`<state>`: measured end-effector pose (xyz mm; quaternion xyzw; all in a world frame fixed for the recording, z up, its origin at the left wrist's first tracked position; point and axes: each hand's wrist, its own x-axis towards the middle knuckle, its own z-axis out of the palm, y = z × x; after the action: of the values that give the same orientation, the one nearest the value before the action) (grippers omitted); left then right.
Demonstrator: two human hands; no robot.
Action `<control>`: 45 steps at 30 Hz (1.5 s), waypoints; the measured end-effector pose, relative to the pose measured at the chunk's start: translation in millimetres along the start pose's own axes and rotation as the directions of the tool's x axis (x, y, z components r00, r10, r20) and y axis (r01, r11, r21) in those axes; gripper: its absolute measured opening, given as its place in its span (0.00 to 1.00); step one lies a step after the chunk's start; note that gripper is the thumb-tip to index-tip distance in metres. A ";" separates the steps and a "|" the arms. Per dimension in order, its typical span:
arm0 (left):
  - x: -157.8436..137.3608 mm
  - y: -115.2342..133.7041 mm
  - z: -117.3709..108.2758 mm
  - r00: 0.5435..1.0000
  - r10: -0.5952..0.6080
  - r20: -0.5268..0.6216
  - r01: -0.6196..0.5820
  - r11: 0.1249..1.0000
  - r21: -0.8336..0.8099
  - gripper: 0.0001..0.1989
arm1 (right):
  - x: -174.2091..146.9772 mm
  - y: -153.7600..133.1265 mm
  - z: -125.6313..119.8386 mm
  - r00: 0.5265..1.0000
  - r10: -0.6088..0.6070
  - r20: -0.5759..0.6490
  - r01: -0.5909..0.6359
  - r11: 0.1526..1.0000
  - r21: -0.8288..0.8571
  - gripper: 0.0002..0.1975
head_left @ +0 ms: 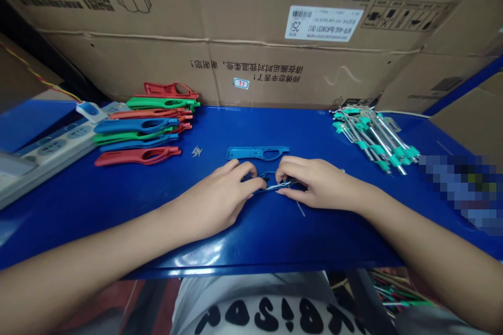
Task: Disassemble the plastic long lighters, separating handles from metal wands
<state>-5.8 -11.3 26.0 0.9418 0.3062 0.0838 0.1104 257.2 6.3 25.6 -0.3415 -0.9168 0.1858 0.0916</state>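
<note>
Both hands hold a blue plastic lighter-handle half shell (pixel 269 189) low over the blue table, with pale thin wires or tubing (pixel 280 185) running along it. My left hand (pixel 228 191) pinches its left end between thumb and fingers. My right hand (pixel 318 182) grips the right end with curled fingers, which hide much of the part. A thin pale strip (pixel 301 209) sticks out below the right fingers. Just beyond the hands lies another blue handle half shell (pixel 245 153), flat on the table. Small metal pins (pixel 197 152) lie in a little heap left of it.
Red, green, orange and blue handle shells (pixel 137 126) are stacked at the left, beside a white power strip (pixel 51 146). Metal tubes with teal ends (pixel 373 136) are piled at the right. A large cardboard box (pixel 251 26) walls off the back.
</note>
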 end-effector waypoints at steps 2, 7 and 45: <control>0.3 0.7 -1.3 1.000 -0.010 0.004 0.010 1.000 0.000 0.18 | 0.9 -0.7 1.9 1.000 -0.014 -0.008 0.014 1.000 -0.013 0.06; 1.0 2.8 -4.5 0.999 -0.038 0.028 0.038 0.999 0.005 0.18 | 3.2 -1.9 7.1 0.999 -0.038 -0.034 0.036 0.998 -0.057 0.07; 0.2 1.8 -1.8 1.000 0.005 0.003 -0.005 0.997 0.082 0.18 | 1.0 7.9 10.3 0.987 -0.104 -0.120 0.102 0.994 -0.024 0.05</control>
<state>-5.1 -12.3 28.2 0.9464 0.3070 0.0703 0.0720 258.1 9.6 13.0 -0.3049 -0.9277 0.1516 0.1533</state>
